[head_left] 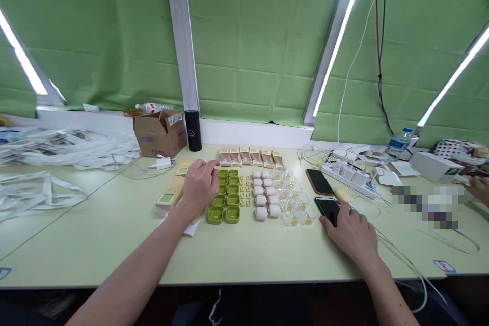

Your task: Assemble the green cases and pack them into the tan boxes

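Observation:
My left hand (200,186) hovers or rests with curled fingers at the left edge of the green square dishes (233,214); what is under its fingertips is hidden. Flat cream cartons (168,197) with green labels lie partly beneath that hand and wrist. On the right, my right hand (353,232) grips a dark smartphone (327,209), thumb on its near edge and fingers along its right side. Between my hands run double columns of small yellow pieces (245,193), pinkish-white rounded jars (261,213) and clear plastic covers (291,218).
A row of open cream boxes (234,157) stands behind the dishes. A second phone (320,182), a power strip (349,179) and loose cables lie right. Back left are a cardboard box (160,135) and black cylinder (193,131). Another person's hand (479,188) shows far right.

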Motion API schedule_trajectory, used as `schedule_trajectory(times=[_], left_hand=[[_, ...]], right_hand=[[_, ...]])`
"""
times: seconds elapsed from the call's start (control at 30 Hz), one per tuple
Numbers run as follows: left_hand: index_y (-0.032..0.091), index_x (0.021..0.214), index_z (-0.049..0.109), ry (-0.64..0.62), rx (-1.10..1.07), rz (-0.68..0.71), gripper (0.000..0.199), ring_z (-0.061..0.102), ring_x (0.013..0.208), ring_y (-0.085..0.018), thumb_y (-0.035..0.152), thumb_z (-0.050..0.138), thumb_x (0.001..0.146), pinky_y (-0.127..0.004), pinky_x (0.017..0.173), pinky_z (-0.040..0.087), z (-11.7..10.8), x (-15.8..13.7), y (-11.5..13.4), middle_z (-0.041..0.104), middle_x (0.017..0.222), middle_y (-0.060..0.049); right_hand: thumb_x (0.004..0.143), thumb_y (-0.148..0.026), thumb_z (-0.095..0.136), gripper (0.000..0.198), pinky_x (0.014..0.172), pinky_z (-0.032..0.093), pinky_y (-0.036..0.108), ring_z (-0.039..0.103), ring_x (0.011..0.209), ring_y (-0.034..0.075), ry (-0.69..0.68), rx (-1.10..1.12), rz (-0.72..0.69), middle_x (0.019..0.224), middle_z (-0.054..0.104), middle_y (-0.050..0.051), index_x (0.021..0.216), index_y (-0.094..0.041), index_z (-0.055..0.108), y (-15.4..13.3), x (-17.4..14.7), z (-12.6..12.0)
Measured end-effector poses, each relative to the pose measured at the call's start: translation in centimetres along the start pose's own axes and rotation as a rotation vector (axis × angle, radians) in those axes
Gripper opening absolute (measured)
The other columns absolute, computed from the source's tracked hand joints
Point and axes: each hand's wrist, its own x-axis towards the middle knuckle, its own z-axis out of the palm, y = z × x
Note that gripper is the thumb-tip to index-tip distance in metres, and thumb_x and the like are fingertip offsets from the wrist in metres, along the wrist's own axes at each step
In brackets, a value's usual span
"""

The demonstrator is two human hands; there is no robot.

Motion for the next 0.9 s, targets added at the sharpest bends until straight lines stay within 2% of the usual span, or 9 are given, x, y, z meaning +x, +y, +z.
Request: schedule_trajectory(times=[0.43,0.63,0.73,0.8,0.9], left_hand=[[0.016,0.109,0.067,0.022,0.043,0.037,0.019,0.061,0.084,-0.027,0.013,0.051,0.099,-0.04,0.079,0.047,0.1,0.0,-0.1,0.065,0.077,-0.006],[0.017,0.109,0.067,0.017,0.04,0.027,0.019,0.061,0.084,-0.027,0.013,0.052,0.099,-0.04,0.08,0.046,0.0,0.0,-0.1,0.065,0.077,-0.006],[0.018,0.108,0.068,0.012,0.041,0.012,0.019,0.062,0.085,-0.027,0.014,0.052,0.099,-0.04,0.08,0.046,0.0,0.0,-0.1,0.066,0.078,-0.006],[0.017,0.108,0.068,0.014,0.044,0.012,0.018,0.062,0.086,-0.027,0.014,0.052,0.099,-0.04,0.08,0.046,0.1,0.0,-0.2,0.065,0.078,-0.006],[0.018,0.107,0.068,0.013,0.04,0.012,0.018,0.061,0.085,-0.027,0.015,0.052,0.099,-0.04,0.079,0.046,0.1,0.1,-0.3,0.065,0.076,-0.005]], right_hand=[[0.096,-0.049,0.058,0.062,0.09,0.048,0.049,0.07,0.111,0.045,0.055,0.004,0.007,0.112,0.072,0.026,0.14,-0.006,0.047,-0.4,0.3,-0.2],[0.097,-0.058,0.055,0.068,0.092,0.049,0.053,0.069,0.113,0.047,0.095,0.056,-0.013,0.117,0.073,0.027,0.143,-0.008,0.046,0.1,-0.3,0.1],[0.097,-0.067,0.049,0.074,0.091,0.052,0.054,0.07,0.113,0.046,0.061,0.177,-0.022,0.123,0.072,0.026,0.145,-0.011,0.044,1.5,-0.1,0.3],[0.097,-0.069,0.046,0.073,0.086,0.055,0.05,0.073,0.111,0.042,-0.004,0.333,-0.003,0.13,0.071,0.023,0.147,-0.017,0.042,2.9,0.4,0.6],[0.094,-0.061,0.052,0.062,0.083,0.057,0.042,0.075,0.105,0.031,-0.07,0.579,0.021,0.143,0.065,0.016,0.144,-0.026,0.044,5.2,1.2,1.0]])
